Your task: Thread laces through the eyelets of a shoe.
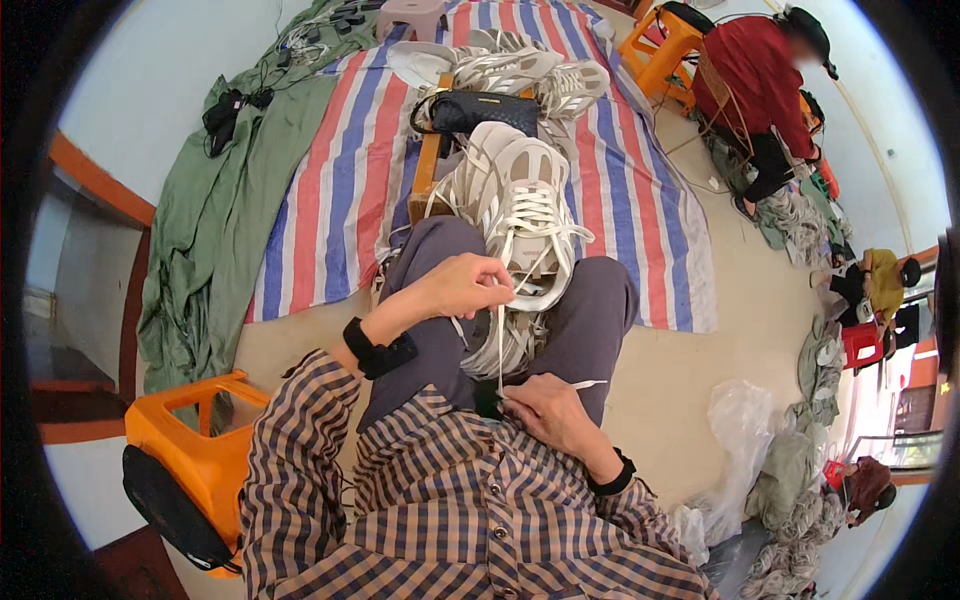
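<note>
A white-and-beige sneaker (532, 175) rests in front of my knees, its heel opening toward me and its laces crossed over the tongue. My left hand (465, 287) is at the heel opening, fingers pinched on a white shoelace (501, 345). From there the lace runs taut down to my right hand (550, 410), which is closed on its lower part near my lap. A short white lace end sticks out to the right of that hand. Between my legs lies another pale shoe (495, 345), partly hidden. Other sneakers (572, 90) are piled beyond.
A black pouch (485, 112) lies by a wooden frame (426, 165). Striped sheeting (340, 190) and green cloth (215, 220) cover the floor. An orange stool (190, 420) stands left. At right are a person in red (755, 80), plastic bags (738, 430) and shoe piles (800, 530).
</note>
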The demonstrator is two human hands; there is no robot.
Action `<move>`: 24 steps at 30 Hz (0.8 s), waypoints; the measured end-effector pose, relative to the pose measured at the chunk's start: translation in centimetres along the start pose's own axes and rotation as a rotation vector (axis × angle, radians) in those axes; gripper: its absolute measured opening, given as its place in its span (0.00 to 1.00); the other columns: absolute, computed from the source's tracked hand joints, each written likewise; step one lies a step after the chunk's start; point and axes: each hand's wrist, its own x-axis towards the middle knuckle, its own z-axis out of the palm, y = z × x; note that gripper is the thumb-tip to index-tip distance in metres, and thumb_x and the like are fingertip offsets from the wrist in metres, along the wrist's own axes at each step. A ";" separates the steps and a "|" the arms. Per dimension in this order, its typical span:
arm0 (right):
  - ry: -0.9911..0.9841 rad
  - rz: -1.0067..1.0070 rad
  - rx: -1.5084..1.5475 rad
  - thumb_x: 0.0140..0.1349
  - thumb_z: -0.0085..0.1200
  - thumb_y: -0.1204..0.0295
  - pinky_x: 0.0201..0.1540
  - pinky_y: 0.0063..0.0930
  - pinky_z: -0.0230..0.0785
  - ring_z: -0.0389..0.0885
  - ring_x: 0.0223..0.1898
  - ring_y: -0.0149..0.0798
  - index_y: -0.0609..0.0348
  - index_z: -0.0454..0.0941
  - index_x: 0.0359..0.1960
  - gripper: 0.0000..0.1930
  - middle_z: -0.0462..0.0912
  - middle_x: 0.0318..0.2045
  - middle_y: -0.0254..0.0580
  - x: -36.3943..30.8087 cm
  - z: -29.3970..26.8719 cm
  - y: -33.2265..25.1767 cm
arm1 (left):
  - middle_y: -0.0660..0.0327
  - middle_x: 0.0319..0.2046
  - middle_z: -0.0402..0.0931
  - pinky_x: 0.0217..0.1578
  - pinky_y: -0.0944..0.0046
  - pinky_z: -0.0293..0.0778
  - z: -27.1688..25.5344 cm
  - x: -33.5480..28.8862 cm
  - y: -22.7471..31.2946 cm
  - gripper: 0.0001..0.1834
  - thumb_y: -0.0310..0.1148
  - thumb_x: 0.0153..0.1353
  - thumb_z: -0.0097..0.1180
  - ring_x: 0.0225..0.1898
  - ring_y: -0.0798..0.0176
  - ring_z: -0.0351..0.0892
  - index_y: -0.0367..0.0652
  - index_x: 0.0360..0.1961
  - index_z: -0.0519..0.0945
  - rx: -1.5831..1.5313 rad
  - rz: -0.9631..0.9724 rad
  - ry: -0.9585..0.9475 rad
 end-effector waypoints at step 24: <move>0.526 0.458 0.079 0.62 0.51 0.77 0.39 0.36 0.74 0.83 0.31 0.49 0.60 0.81 0.40 0.08 0.84 0.28 0.47 -4.8 -5.9 2.2 | 0.54 0.48 0.77 0.47 0.60 0.77 -1.8 -0.7 -0.8 0.11 0.36 0.63 0.51 0.52 0.61 0.76 0.41 0.28 0.76 -0.586 0.010 -0.027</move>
